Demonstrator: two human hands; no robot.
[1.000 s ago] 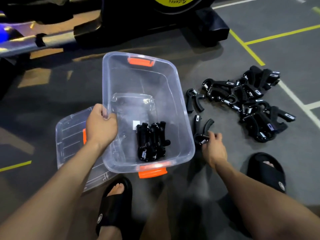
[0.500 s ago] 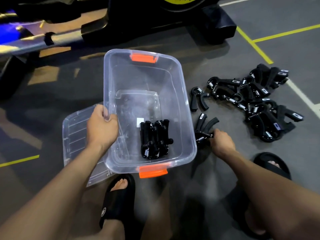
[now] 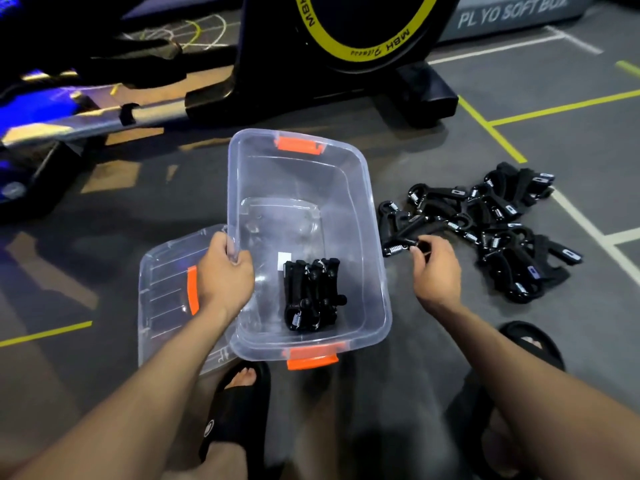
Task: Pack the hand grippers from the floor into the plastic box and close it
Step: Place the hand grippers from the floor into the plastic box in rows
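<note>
A clear plastic box [image 3: 363, 188] with orange latches stands open on the floor. A few black hand grippers [image 3: 311, 292] lie packed together on its bottom. My left hand [image 3: 227, 275] grips the box's left rim. My right hand [image 3: 434, 268] pinches a black hand gripper [image 3: 403, 239] just right of the box, lifted off the floor. A pile of several more hand grippers [image 3: 491, 226] lies on the floor further right. The clear lid [image 3: 166, 289] with an orange handle lies left of the box, partly under it.
A large black exercise machine [image 3: 363, 39] with a yellow ring stands right behind the box, its metal rail [image 3: 104, 119] running left. My feet in black slides [image 3: 239, 410] rest near the box's front edge and at the right [image 3: 533, 344]. Yellow and white lines cross the grey floor.
My right hand has picked the hand gripper up from beside the box and raised it. The view has tilted up. My left hand stays on the box rim.
</note>
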